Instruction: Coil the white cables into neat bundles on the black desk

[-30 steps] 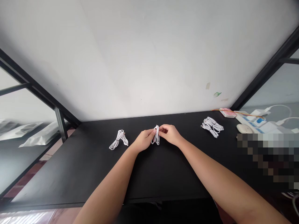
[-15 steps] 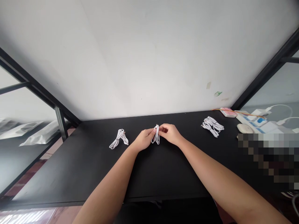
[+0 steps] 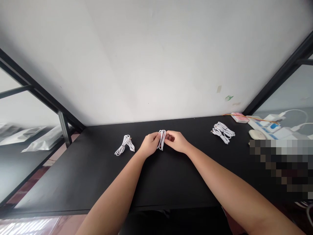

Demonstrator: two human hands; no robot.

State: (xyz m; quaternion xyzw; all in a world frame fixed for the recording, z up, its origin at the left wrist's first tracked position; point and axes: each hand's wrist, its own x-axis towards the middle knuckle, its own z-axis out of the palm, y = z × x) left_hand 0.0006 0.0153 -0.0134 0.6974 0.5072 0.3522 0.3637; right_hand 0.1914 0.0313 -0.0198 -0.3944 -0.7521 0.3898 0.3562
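Observation:
Between my hands is a coiled white cable (image 3: 161,140), held just above the black table (image 3: 80,176). My left hand (image 3: 150,144) grips its left side, thumb across the loops. From the right, my right hand (image 3: 176,141) pinches the coil with thumb and fingers; its fingertips are partly hidden behind the loops. Left of my hands lies a bundled white cable (image 3: 125,145), tied at its middle with a dark tie. Farther right lie tied white cables (image 3: 223,133) in a heap.
At the right back sits a white power strip (image 3: 265,129) with plugged-in adapters, beside a pink and white box (image 3: 239,117) and a rounded white object (image 3: 257,134). A white wall (image 3: 151,65) rises behind the table. Dark metal posts (image 3: 64,129) stand at both sides.
The coil between my hands has turned slightly, and its loops now look more spread. My right fingers have shifted a little left against it. The other cables lie where they were.

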